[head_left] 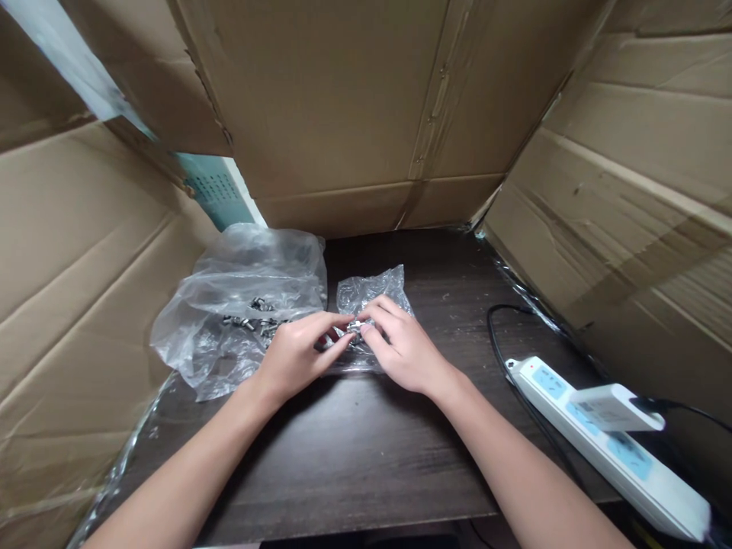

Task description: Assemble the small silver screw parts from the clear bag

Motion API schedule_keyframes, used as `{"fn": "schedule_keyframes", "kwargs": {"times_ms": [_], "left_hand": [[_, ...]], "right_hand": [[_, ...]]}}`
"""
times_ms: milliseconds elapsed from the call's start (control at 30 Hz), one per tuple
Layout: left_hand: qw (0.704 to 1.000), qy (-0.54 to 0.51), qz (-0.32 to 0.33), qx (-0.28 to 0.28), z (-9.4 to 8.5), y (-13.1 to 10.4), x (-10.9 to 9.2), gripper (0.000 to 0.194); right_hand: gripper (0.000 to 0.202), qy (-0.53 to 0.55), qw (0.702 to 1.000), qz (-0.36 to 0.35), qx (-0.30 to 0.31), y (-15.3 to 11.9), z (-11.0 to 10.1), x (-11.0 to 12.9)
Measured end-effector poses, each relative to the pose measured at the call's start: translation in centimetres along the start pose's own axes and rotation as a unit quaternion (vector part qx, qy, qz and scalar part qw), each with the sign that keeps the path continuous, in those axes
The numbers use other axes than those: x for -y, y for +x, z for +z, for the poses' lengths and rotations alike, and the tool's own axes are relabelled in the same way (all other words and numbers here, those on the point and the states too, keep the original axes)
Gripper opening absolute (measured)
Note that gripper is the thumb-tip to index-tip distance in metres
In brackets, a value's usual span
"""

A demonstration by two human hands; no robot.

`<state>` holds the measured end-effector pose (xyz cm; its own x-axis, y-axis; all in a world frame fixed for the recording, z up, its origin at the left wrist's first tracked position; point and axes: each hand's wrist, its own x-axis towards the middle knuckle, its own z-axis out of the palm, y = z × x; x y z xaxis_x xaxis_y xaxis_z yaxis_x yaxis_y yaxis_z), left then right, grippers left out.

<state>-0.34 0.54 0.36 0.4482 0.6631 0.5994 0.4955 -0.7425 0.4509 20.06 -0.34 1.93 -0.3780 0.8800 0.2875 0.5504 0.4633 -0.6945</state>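
Metal piece (355, 325): pinched by fingertips of left hand (298, 347) and right hand (405, 347), likely steadied from both sides; shape unclear.
Small clear bag (366, 287): laid beneath, probably catching drops.
Large clear bag (266, 255): set left, metal parts (241, 323) within easy reach.
Cardboard (343, 114): stood behind, seemingly as screen.

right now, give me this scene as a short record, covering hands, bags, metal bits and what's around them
left hand: fingertips close to a small shiny piece; grip unclear
right hand: fingertips at the same piece, facing the left hand
small clear bag: crumpled, beneath the fingertips
large clear bag: left of the small one
metal pieces: clustered at the large bag; inside or on top, cannot tell
surface: dark tabletop
right side: white power strip bearing a white adapter
surroundings: cardboard walls
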Motion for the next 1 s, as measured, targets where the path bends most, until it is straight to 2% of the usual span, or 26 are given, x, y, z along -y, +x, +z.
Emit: {"fn": "schedule_keyframes", "kwargs": {"times_ms": [200,367,700,900,1000], "left_hand": [[1.000,0.003,-0.001,0.001,0.04,0.00,0.12,0.020],[1.000,0.011,-0.006,0.002,0.02,0.03,0.11,0.020],[1.000,0.024,-0.009,0.008,0.06,0.02,0.23,0.017],[1.000,0.014,-0.005,0.014,-0.05,0.00,0.15,0.020],[1.000,0.016,-0.012,0.017,-0.03,-0.04,0.09,0.020]], "right_hand": [[0.025,0.028,1.000,-0.004,-0.008,-0.04,-0.11,0.21],[0.020,0.036,0.998,-0.036,-0.049,-0.06,-0.02,0.01],[0.025,0.051,0.991,-0.082,-0.097,0.05,0.18,0.02],[0.032,0.021,0.994,-0.059,-0.088,0.02,0.24,-0.28],[0.031,0.023,0.991,-0.072,-0.113,0.00,0.28,-0.14]]}}
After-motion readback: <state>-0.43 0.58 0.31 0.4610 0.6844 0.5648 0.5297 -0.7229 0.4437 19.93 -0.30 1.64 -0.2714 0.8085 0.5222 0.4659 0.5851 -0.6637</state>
